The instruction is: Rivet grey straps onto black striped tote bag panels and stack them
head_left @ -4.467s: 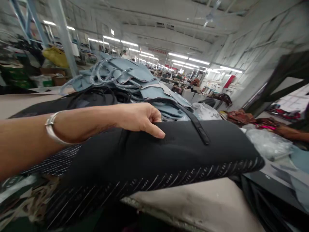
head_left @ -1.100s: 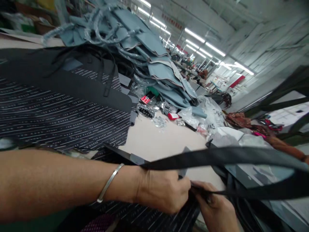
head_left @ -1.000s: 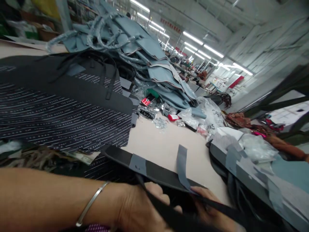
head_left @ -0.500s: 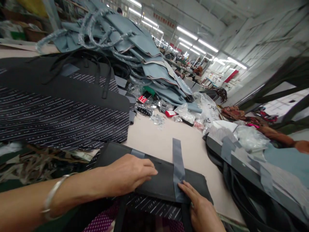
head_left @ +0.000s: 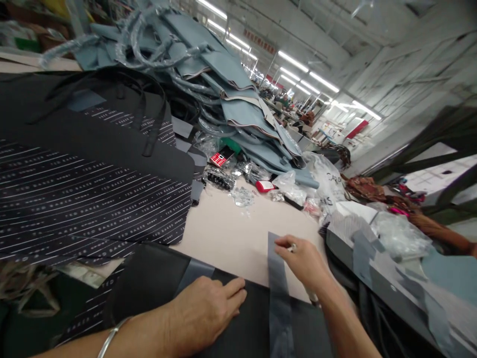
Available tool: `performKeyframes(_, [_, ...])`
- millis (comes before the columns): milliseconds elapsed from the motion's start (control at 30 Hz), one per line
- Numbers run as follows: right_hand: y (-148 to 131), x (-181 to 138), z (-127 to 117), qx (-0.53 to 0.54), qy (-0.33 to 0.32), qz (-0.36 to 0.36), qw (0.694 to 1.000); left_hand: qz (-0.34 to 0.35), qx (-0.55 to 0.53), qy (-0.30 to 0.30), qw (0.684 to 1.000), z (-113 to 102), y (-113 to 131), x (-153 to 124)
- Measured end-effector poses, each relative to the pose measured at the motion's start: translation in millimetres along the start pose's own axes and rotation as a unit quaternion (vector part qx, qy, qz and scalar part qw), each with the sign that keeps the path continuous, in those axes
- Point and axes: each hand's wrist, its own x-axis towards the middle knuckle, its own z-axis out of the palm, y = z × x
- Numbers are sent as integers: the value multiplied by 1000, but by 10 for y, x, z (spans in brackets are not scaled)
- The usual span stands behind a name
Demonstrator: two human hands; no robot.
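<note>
A black bag panel (head_left: 238,328) lies on the beige table (head_left: 231,238) in front of me. My left hand (head_left: 203,313) rests flat on the panel, fingers stretched out, beside a grey tab (head_left: 196,273). A grey strap (head_left: 278,293) runs up across the panel onto the table. My right hand (head_left: 303,261) pinches the strap's far end between thumb and fingers. A silver bangle (head_left: 110,338) sits on my left wrist.
Black pinstriped bag panels (head_left: 89,189) are stacked at left. Behind them is a heap of blue-grey bags (head_left: 223,74) with wrapped handles. Small hardware packets (head_left: 238,186) and plastic bags (head_left: 324,179) lie mid-table. More black bags with grey tabs (head_left: 376,268) lie at right.
My right hand has moved up from the lower part of the grey strap to its far end and pinched it. My left hand stays flat on the panel.
</note>
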Motion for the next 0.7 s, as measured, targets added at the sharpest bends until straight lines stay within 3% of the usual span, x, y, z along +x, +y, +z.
performKeyframes(133, [-151,719,297,-1,-25,-12,1000,-7,-24,-7,1000,19,-35,30])
performKeyframes(267, [-211,1093,497,-25,-43,-9,999,13,-6,9,1000,178,-97,60])
performKeyframes(467, [-252,1270,547,-58,-91,-7,994,10,-1,35,999,404,-131,74])
performKeyframes(700, [-389,1304,514,-55,-134,15,989,11,20,-3,1000,339,-135,95])
